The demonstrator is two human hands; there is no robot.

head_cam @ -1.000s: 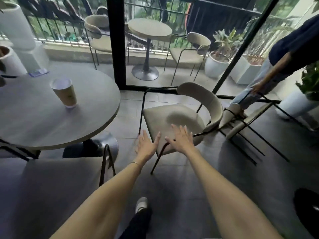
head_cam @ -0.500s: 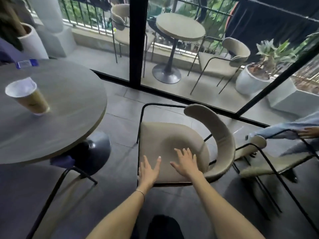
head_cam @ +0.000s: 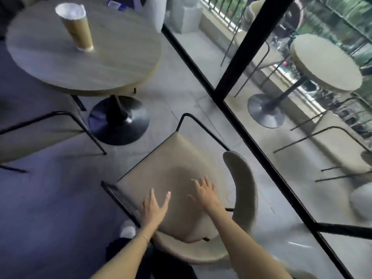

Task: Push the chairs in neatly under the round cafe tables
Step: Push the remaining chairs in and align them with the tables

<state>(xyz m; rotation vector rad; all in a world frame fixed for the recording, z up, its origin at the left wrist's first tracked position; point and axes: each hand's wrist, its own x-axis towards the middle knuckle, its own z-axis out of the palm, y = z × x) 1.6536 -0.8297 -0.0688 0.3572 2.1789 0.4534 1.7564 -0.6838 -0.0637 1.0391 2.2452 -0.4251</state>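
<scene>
Closer now, left hand and right hand spread open, holding nothing, above chair; bare floor before table.

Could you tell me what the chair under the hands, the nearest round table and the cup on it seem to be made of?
Chair: thin black metal rod frame; beige, smooth padded seat, probably leather-like upholstery. Its curved backrest looks fuzzier, perhaps fabric.
Table: matt top with streaky grain and a pale edge, likely wood or laminate; glossy black metal base.
Cup: tan paper by its look, with a white rim or lid; blur leaves that open.
</scene>
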